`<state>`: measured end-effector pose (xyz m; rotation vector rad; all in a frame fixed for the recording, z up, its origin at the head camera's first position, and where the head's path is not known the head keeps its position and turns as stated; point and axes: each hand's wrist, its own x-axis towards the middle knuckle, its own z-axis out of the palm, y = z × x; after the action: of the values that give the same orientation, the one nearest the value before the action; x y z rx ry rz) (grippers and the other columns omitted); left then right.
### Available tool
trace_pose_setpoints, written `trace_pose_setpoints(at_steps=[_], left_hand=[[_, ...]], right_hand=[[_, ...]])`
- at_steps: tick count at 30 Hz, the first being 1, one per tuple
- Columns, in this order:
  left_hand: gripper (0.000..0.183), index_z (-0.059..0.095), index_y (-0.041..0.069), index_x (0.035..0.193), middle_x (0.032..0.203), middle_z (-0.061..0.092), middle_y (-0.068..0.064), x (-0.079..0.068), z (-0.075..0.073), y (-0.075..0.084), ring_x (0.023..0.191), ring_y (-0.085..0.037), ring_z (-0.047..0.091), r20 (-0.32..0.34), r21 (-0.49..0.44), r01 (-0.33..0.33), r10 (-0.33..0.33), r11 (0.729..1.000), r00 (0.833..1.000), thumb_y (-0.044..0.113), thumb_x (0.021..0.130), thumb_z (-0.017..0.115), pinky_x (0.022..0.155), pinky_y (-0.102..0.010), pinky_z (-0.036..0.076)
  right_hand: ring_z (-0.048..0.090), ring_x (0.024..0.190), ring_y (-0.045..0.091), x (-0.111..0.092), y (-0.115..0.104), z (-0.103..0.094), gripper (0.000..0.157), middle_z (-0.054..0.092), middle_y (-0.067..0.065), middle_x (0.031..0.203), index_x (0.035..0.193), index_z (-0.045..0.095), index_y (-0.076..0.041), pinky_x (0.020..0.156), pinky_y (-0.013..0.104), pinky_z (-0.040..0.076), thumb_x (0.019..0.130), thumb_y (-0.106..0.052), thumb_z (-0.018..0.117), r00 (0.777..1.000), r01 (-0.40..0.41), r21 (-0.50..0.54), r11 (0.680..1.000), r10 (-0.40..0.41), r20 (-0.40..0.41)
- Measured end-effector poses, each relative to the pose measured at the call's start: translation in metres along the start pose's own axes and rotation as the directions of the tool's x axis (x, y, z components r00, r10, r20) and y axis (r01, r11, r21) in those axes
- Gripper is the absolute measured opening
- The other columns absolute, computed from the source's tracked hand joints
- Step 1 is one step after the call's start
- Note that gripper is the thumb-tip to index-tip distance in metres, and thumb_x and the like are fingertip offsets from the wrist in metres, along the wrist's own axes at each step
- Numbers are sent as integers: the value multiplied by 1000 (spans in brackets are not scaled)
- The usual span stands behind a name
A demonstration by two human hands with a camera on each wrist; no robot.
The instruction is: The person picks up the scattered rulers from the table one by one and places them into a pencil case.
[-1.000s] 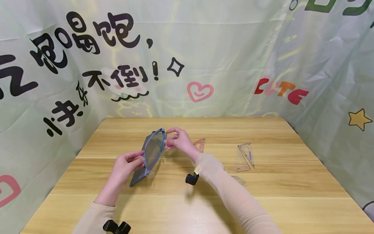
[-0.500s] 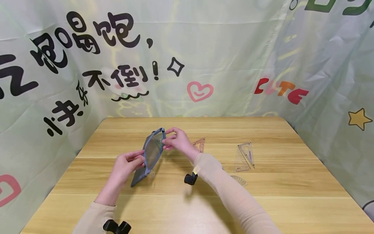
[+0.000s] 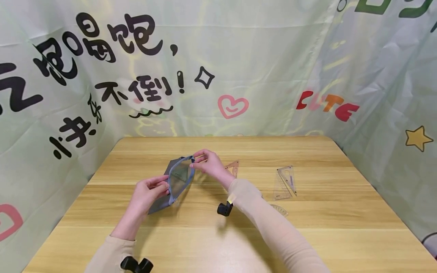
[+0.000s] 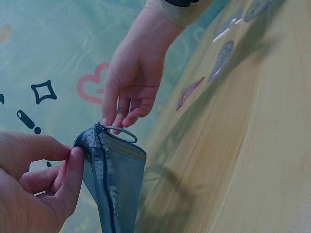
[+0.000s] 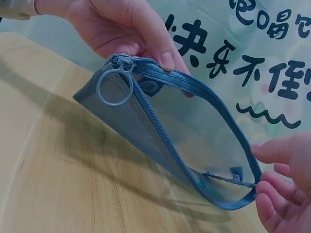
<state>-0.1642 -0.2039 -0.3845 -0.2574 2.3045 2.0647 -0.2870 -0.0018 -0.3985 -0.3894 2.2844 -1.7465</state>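
Note:
A grey-blue zip pouch (image 3: 179, 182) with see-through sides is held tilted above the table, its zipped mouth gaping. My left hand (image 3: 150, 191) pinches the near side of the rim between thumb and fingers, close to the ring-shaped zip pull (image 5: 115, 89). At the far end of the mouth, my right hand (image 3: 209, 163) pinches the rim with thumb and fingertips. A greenish shape (image 3: 180, 173) shows faintly in the pouch; its kind is unclear.
An orange-tinted set square (image 3: 233, 168) lies behind the right forearm. Further right are two clear set squares (image 3: 282, 186) (image 3: 289, 178) and, nearer, a clear protractor (image 3: 280, 210) partly behind the sleeve. A printed cloth (image 3: 211, 57) hangs behind the wooden table (image 3: 191, 246).
The far end of the pouch has dropped slightly, and its bottom corner has swung left. The greenish shape shows lower in the pouch. Both hands have hardly moved.

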Motion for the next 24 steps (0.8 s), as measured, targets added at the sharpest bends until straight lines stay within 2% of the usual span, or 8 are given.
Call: trace_pose_setpoints(at_steps=[2,4,8,11,16,19,24], left_hand=[[45,51,-12,136,83,64,11,0,0,0,75,2,64,-4,-2,7,-7,1000,1000,0,94,61,74,-13,60],[45,51,-12,136,83,64,11,0,0,0,75,2,65,-6,-3,9,-9,1000,1000,0,94,61,74,-13,60],[45,51,-12,136,83,64,11,0,0,0,75,2,65,-7,-1,9,-9,1000,1000,-1,94,61,75,-13,59],[44,51,-12,136,82,65,12,-1,1,0,75,2,65,-9,1,8,-8,1000,1000,-1,94,61,75,-13,59],[44,51,-12,136,82,64,11,-1,1,0,75,2,65,-12,1,10,-10,1000,1000,0,94,61,74,-13,59],[44,52,-12,135,82,64,11,-1,1,0,75,1,65,-14,-5,10,-10,1000,1000,-1,93,61,74,-13,59],[45,51,-13,135,81,64,12,-1,1,-1,74,2,65,-12,-10,9,-10,1000,1000,-2,93,61,74,-13,59]], right_hand=[[63,92,34,-1,-1,0,46,65,14,111,126,60,-3,66,32,54,85,-13,77,1000,5,-2,1000,-5,0],[64,93,34,-2,-1,-1,45,65,13,111,126,59,-3,70,36,56,86,-13,76,1000,5,-5,1000,-5,3],[64,89,22,-3,1,-5,44,65,13,113,127,59,-5,79,41,59,87,-14,75,1000,6,-12,1000,-6,2],[63,88,18,-5,3,-9,45,65,13,113,128,59,-5,79,38,59,87,-16,75,1000,6,-16,1000,-6,-5],[63,89,18,-7,5,-15,45,65,12,112,127,59,-6,73,30,58,87,-18,76,1000,3,-24,1000,-3,-19],[63,90,18,-9,5,-18,43,65,12,112,126,60,-8,74,30,58,87,-17,76,1000,-2,-21,1000,2,-27],[63,90,18,-10,5,-23,43,66,11,113,126,60,-10,87,47,59,86,-15,76,999,-13,1,1000,13,-36]])
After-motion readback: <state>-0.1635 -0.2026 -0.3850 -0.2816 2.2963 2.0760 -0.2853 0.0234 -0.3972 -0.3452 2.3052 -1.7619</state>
